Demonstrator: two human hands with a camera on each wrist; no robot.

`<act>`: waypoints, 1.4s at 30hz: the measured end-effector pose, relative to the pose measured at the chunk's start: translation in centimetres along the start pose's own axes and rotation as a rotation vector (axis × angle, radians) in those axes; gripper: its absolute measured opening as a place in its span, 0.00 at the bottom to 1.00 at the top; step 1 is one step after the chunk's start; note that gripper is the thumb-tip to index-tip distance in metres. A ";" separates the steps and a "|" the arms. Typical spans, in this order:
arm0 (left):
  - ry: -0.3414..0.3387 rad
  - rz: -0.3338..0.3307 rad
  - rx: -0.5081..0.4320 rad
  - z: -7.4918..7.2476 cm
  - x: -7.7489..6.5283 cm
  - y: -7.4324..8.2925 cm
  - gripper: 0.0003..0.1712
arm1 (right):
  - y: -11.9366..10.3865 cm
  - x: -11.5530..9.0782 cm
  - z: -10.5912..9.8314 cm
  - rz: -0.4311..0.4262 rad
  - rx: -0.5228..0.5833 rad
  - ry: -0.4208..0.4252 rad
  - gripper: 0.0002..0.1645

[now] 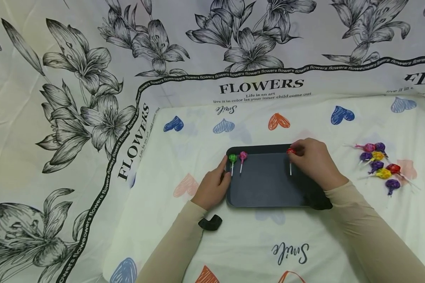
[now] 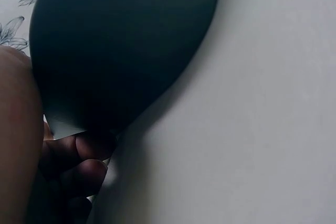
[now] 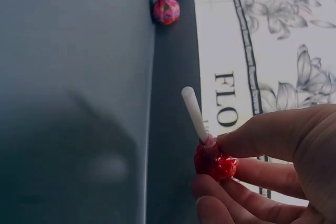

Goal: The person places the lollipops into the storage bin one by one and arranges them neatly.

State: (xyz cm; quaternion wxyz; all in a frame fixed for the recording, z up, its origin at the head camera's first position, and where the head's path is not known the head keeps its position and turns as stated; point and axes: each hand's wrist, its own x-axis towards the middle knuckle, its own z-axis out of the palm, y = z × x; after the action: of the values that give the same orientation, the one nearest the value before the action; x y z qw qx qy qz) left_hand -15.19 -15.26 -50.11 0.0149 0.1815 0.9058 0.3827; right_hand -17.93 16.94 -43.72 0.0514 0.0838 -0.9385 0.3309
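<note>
A dark grey rectangular tray [image 1: 263,184] lies on the cloth. Its left edge is held by my left hand [image 1: 211,186], whose curled fingers [image 2: 86,177] sit at the underside of the rim in the left wrist view. Over the tray's far right part, my right hand [image 1: 313,161] pinches a red-wrapped lollipop [image 3: 216,165] by its head between thumb and fingers. The white stick of this lollipop points toward me. Inside the tray's far left corner lie a green lollipop [image 1: 232,158] and a pink lollipop [image 1: 243,155], side by side with sticks toward me.
Right of the tray, several lollipops in purple, yellow, red and pink wrappers lie in a loose pile, a purple lollipop [image 1: 392,184] nearest me. A white cloth [image 1: 233,251] printed with hearts, flowers and lettering spreads beneath everything.
</note>
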 end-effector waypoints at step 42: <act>-0.012 0.004 0.029 0.0 0.0 -0.5 0.36 | -3.9 3.5 5.9 -0.085 0.013 -0.166 0.09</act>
State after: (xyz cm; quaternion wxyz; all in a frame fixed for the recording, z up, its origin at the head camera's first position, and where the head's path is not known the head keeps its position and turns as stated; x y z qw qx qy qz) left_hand -15.31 -15.57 -50.44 0.0170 0.1860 0.9107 0.3685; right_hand -20.89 9.86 -45.36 -0.0131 0.1512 -0.9329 0.3267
